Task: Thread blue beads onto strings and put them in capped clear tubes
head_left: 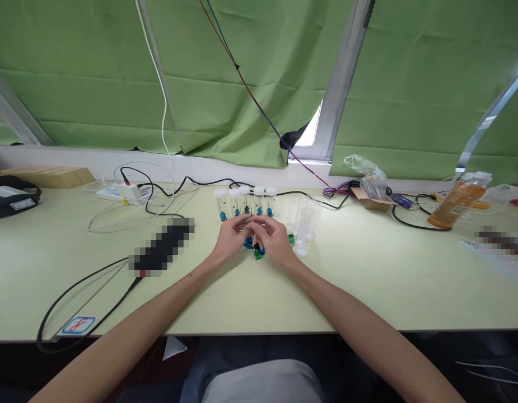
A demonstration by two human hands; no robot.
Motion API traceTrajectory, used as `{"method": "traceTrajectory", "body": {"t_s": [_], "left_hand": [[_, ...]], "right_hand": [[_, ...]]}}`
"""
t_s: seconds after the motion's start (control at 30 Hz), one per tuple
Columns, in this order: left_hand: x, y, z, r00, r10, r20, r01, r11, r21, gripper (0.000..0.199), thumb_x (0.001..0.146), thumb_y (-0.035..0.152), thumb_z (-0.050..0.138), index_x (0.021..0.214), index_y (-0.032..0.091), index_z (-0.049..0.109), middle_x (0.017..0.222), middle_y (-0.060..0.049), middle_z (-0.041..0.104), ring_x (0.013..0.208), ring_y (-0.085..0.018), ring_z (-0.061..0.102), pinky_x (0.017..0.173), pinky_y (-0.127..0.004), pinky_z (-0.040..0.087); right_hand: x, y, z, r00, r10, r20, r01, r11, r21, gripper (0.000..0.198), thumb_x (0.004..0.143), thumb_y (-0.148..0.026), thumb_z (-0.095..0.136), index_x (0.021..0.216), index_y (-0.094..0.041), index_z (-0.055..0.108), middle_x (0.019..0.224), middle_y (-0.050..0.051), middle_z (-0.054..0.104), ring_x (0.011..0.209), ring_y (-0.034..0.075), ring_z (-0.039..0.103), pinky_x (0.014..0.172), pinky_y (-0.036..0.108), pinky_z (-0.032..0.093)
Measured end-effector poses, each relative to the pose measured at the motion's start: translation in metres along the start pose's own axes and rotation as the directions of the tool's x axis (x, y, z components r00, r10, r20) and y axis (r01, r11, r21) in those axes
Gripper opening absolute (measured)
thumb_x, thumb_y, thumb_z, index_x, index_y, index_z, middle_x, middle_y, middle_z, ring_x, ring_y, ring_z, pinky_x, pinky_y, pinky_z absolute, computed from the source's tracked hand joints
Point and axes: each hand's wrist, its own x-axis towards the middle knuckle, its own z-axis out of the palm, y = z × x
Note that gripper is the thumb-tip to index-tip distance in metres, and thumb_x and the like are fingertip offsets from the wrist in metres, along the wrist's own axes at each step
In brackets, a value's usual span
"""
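My left hand (230, 238) and my right hand (278, 240) meet at the fingertips over the middle of the table. Both are closed in a pinch, and what is between the fingertips is too small and hidden to name. Below them are shiny blue and green pieces (257, 255), partly covered by my fingers. Just behind my hands stands a row of several see-through tubes (270, 201) with white lids and blue pieces on thin dark stems inside. To the right of my right hand are uncapped see-through tubes (306, 223), loose white lids (301, 251) and a green piece (291, 239).
Left lies a blurred-out dark device (162, 247) on a black cable (68, 282). Behind it is a white power strip (128, 193). To the right stand a small cardboard box (371, 200) with a plastic bag and a tilted orange bottle (458, 202). Green curtains (250, 84) hang behind.
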Motion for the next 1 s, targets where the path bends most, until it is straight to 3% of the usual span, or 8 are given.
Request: {"method": "traceTrajectory", "body": {"t_s": [0.3,0.6,1.0], "left_hand": [[-0.0032,0.0028,0.0020,0.996,0.022,0.088,-0.016,0.997,-0.074,0.032,0.081,0.035,0.057,0.104,0.015,0.069,0.088,-0.008,0.073,0.064,-0.018,0.066,0.060,-0.033,0.057],[-0.0036,0.0070,0.0012,0.996,0.046,0.072,-0.049,0.998,0.038,0.033,0.079,0.025,0.054,0.105,0.015,0.071,0.103,-0.008,0.074,0.085,-0.023,0.069,0.072,-0.033,0.058],[-0.0026,-0.0018,0.0014,0.995,0.076,0.063,-0.084,0.988,0.129,0.034,0.084,0.040,0.055,0.104,0.018,0.072,0.096,-0.008,0.075,0.086,-0.025,0.068,0.071,-0.034,0.057]], "right_hand": [[-0.0020,-0.0070,0.0005,1.000,-0.022,-0.012,0.021,0.996,-0.091,0.021,0.084,-0.043,0.063,0.090,-0.023,0.064,0.069,-0.001,0.063,0.052,0.012,0.055,0.052,0.025,0.046],[-0.0021,-0.0066,0.0005,0.997,-0.067,-0.039,0.058,0.980,-0.191,0.024,0.083,-0.046,0.064,0.085,-0.022,0.063,0.070,0.000,0.063,0.054,0.013,0.055,0.051,0.025,0.045],[0.0003,-0.0034,-0.0005,0.991,-0.110,-0.071,0.088,0.961,-0.264,0.026,0.084,-0.047,0.062,0.080,-0.022,0.061,0.069,0.001,0.063,0.057,0.014,0.057,0.053,0.026,0.048]]}}
